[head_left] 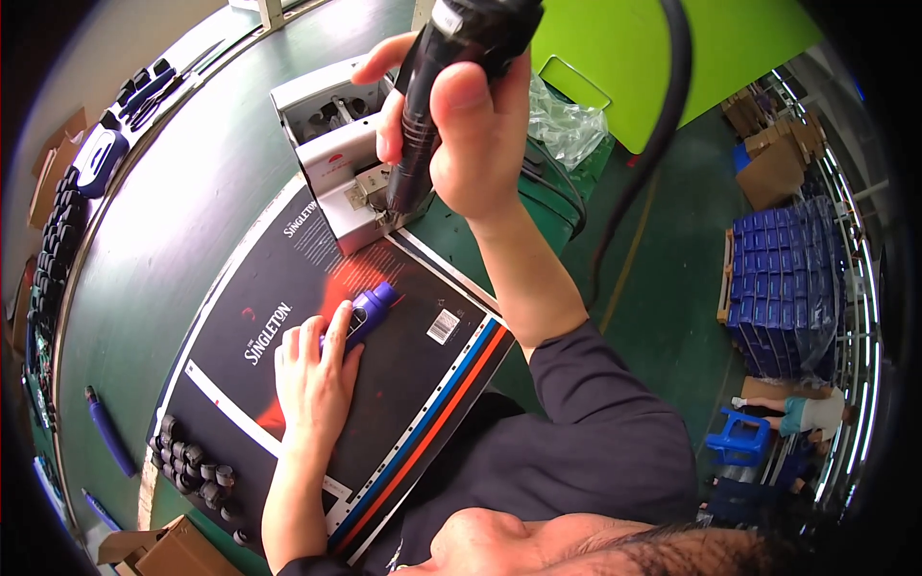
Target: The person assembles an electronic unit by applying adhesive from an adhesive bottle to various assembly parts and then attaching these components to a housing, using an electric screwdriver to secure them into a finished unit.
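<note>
My right hand (480,144) is raised and wrapped around a black electric screwdriver (423,115). Its tip points down at the front of a white screw feeder (331,158); I cannot tell whether they touch. Lower down, my left hand (317,379) grips a purple, tube-like housing (370,312) with a narrower end pointing away to the right. That housing lies low over a dark printed sheet (394,384) on the bench, and the fingers hide its near part.
Several small black ring-shaped parts (192,466) sit at the sheet's left corner. More black parts (58,240) line the far-left edge. A thick black cable (663,106) hangs on the right. Blue boxes (778,278) are stacked beyond, with a blue stool (740,437).
</note>
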The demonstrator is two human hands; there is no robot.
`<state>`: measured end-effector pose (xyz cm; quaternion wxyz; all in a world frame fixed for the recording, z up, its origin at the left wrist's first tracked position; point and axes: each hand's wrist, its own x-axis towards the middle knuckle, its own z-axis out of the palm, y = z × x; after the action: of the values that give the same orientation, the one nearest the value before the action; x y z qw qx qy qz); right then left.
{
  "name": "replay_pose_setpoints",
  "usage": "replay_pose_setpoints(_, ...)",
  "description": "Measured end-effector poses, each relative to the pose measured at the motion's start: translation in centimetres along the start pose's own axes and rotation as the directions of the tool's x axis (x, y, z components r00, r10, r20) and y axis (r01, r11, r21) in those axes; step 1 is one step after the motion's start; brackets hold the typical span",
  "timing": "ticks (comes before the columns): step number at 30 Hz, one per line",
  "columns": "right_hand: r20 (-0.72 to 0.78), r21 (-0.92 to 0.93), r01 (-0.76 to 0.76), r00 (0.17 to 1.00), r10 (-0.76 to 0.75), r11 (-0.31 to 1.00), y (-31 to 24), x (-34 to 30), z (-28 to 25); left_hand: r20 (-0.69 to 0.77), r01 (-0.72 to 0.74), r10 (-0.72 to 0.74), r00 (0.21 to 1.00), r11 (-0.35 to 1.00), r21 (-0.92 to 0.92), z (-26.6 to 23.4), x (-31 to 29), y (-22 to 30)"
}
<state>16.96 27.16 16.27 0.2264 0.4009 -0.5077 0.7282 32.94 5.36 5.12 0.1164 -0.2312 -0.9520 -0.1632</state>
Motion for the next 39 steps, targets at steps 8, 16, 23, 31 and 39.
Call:
replay_pose_setpoints(8,-0.049,0.015,-0.145,0.988,0.146,0.989,-4.8,-2.3,1.3,-0.045,0.042,-0.041,0.998,0.999,0.027,-0.4,0.2,-0.2)
replay_pose_setpoints(16,-0.092,0.191,-0.205,0.970,0.225,0.960,-5.6,-4.2,4.2,-0.015,0.126,-0.126,0.992,0.992,0.022,-0.3,0.1,-0.8)
replay_pose_setpoints(23,-0.126,0.296,-0.204,0.960,0.249,0.933,-4.7,-4.8,4.8,-0.061,0.076,-0.072,0.996,0.995,0.062,-0.7,0.7,-1.0)
replay_pose_setpoints(31,0.026,0.089,-0.173,0.985,0.172,0.981,-1.9,-5.5,5.0,-0.073,0.055,-0.051,0.996,0.997,0.055,-0.5,1.0,-1.2)
replay_pose_setpoints(39,0.061,0.132,-0.272,0.962,0.267,0.953,-1.0,-6.1,5.6,-0.075,0.044,-0.041,0.996,0.998,0.038,-0.7,1.2,-1.3)
